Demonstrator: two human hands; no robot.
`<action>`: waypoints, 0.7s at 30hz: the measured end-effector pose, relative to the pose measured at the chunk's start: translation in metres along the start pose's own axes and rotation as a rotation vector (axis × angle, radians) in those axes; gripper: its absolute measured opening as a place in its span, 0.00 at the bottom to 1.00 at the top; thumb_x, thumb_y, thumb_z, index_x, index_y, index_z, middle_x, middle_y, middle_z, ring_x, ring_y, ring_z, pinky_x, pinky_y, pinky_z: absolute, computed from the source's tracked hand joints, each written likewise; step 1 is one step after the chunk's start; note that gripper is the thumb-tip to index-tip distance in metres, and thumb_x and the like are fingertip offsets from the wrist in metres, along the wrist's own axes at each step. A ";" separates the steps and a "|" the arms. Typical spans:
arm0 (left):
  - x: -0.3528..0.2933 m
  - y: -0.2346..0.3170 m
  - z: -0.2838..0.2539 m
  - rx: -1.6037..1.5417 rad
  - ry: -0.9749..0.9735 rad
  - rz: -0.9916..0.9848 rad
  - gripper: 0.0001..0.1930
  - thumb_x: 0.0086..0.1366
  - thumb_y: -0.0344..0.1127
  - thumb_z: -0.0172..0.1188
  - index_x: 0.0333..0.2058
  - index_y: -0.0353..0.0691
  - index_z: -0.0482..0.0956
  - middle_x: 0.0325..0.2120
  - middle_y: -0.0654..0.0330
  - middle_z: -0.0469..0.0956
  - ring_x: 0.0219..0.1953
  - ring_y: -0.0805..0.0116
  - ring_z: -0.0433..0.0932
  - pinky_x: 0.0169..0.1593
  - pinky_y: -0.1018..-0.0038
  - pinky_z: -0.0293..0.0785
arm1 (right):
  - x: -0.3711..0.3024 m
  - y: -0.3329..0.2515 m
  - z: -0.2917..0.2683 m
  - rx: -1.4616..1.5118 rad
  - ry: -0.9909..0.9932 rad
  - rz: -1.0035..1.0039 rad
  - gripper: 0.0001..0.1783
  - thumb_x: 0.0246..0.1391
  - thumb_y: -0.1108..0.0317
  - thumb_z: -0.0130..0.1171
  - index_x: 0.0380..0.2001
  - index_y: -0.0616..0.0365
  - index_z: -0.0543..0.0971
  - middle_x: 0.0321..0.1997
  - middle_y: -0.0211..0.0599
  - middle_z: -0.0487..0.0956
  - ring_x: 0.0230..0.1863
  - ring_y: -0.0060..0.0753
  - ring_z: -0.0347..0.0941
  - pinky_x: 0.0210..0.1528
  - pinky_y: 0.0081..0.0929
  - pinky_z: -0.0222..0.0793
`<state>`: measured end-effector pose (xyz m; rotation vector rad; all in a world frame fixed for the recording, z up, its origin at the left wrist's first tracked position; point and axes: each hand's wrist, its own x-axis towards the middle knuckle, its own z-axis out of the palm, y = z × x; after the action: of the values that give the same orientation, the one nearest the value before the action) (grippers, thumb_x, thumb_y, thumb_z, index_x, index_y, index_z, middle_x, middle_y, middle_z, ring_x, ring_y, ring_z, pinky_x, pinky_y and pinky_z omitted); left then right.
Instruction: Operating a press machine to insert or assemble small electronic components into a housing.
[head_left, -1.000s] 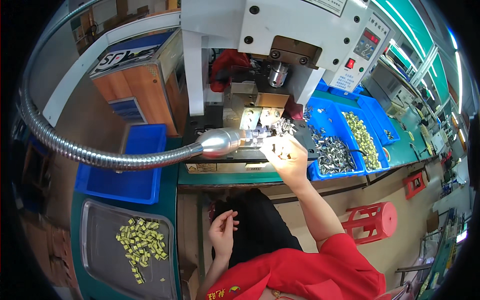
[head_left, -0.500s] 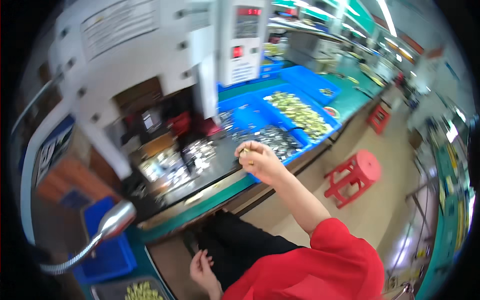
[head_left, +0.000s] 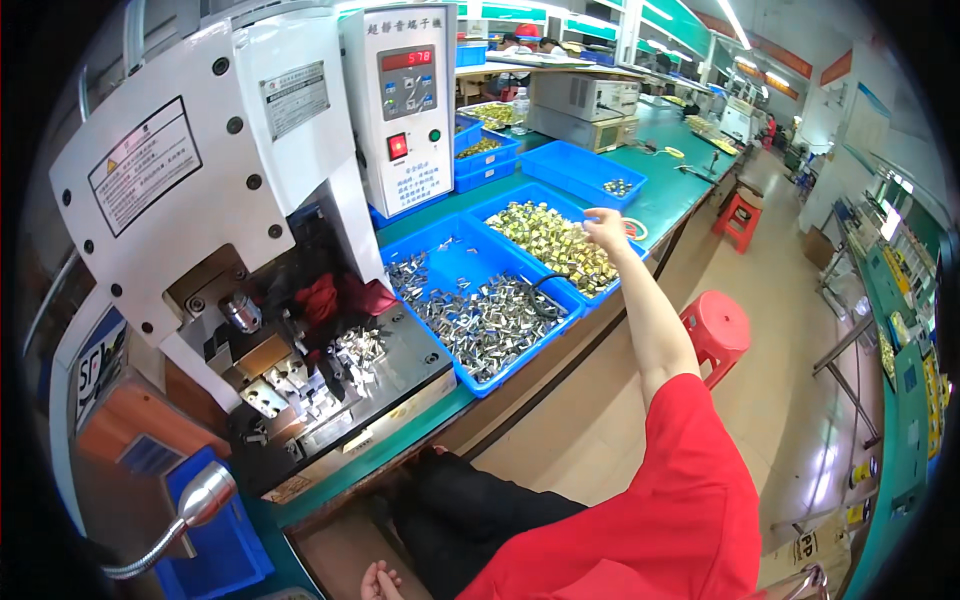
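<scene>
My right hand (head_left: 606, 230) is stretched out over the right rim of a blue bin (head_left: 612, 292) heaped with small yellow-green metal parts (head_left: 552, 240). Its fingers are pressed together and point left; whatever they pinch is too small to make out. Low in the view, my left hand (head_left: 380, 582) rests near my lap by the black trousers, its fingers loosely curled with nothing seen in them. Nearer the press, another blue bin (head_left: 483, 383) holds loose silver metal parts (head_left: 490, 325).
A white press (head_left: 190, 130) with a control box (head_left: 405, 110) stands on the left, silver pieces (head_left: 360, 347) scattered on its bed. A flexible metal lamp (head_left: 205, 495) juts up at lower left. Beyond the bins sits a blue tray (head_left: 575, 172). Red stools (head_left: 716, 325) stand on the floor.
My right hand has swung right and away, from beside the silver parts to the yellow-green bin; the small yellowish piece it pinched no longer shows. My left hand sits lower in view.
</scene>
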<state>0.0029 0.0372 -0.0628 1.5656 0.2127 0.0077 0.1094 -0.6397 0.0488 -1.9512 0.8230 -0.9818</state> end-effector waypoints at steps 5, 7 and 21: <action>-0.016 0.039 -0.026 0.046 0.148 0.168 0.11 0.64 0.25 0.49 0.44 0.31 0.72 0.34 0.56 0.77 0.32 0.73 0.75 0.36 0.80 0.73 | -0.017 -0.031 0.007 0.136 -0.053 -0.194 0.09 0.49 0.73 0.55 0.34 0.61 0.81 0.23 0.29 0.78 0.23 0.16 0.71 0.20 0.16 0.62; -0.030 0.078 -0.041 0.203 0.212 0.198 0.12 0.65 0.25 0.47 0.46 0.29 0.71 0.37 0.53 0.77 0.38 0.70 0.76 0.42 0.77 0.73 | -0.067 -0.086 0.020 0.175 -0.220 -0.217 0.07 0.49 0.73 0.57 0.32 0.63 0.81 0.23 0.29 0.78 0.24 0.15 0.70 0.23 0.15 0.63; -0.058 0.068 -0.120 1.142 0.332 0.305 0.14 0.55 0.27 0.57 0.42 0.34 0.75 0.44 0.53 0.73 0.47 0.53 0.70 0.51 0.63 0.66 | -0.216 -0.196 0.174 0.100 -0.772 -0.858 0.07 0.41 0.72 0.62 0.28 0.59 0.80 0.30 0.38 0.76 0.31 0.31 0.72 0.32 0.24 0.67</action>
<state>-0.0615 0.1485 0.0136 2.7248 0.2503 0.4570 0.1894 -0.3107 0.0749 -2.3512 -0.5287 -0.5701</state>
